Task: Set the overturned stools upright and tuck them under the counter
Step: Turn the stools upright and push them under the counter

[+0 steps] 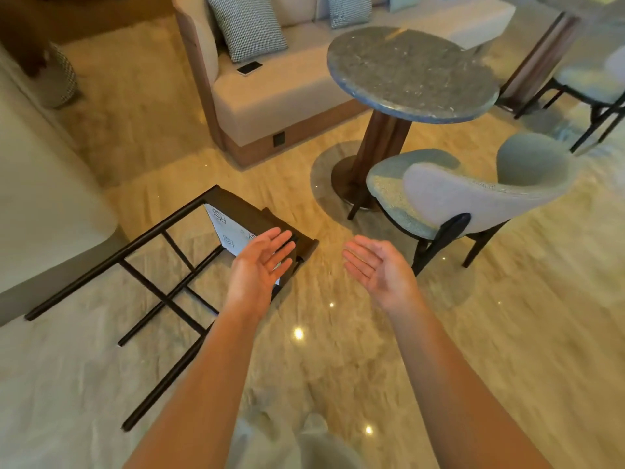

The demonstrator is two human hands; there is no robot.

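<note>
black metal legs suggest the stool (169,265) is stiff and weighty; it is best gripped at the seat. left hand (260,265) and right hand (378,265) are spread, empty.

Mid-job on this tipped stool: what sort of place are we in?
Probably a lounge or café seating area, perhaps in a hotel: a built-in beige sofa with checked cushions, a round stone-topped pedestal table with an upholstered chair beside it, and polished marble-look floor.

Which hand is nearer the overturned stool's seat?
Left. The left hand is open right at the seat end of the stool; the right hand is off to its right, above floor.
</note>
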